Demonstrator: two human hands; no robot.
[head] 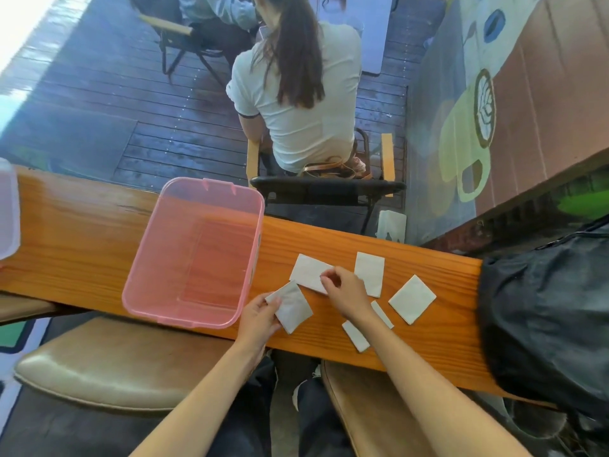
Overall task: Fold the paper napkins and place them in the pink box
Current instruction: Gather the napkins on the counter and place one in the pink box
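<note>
A translucent pink box (150, 258) stands with nothing in it on the wooden counter (82, 232). Right of it lie several white paper napkins. My left hand (260, 316) pinches the left corner of one square napkin (293, 308) near the counter's front edge. My right hand (346, 290) rests with its fingertips on the right edge of a second napkin (308, 272) just behind. Another napkin (369, 272) lies beside that hand, a square one (412, 299) further right, and one more (356, 336) is partly hidden under my right forearm.
A black bag (547, 318) covers the counter's right end. A clear lid (6, 209) lies at the far left. Beyond the counter a person in a white shirt (296, 110) sits on a chair, back turned. Padded stools (115, 361) stand below the front edge.
</note>
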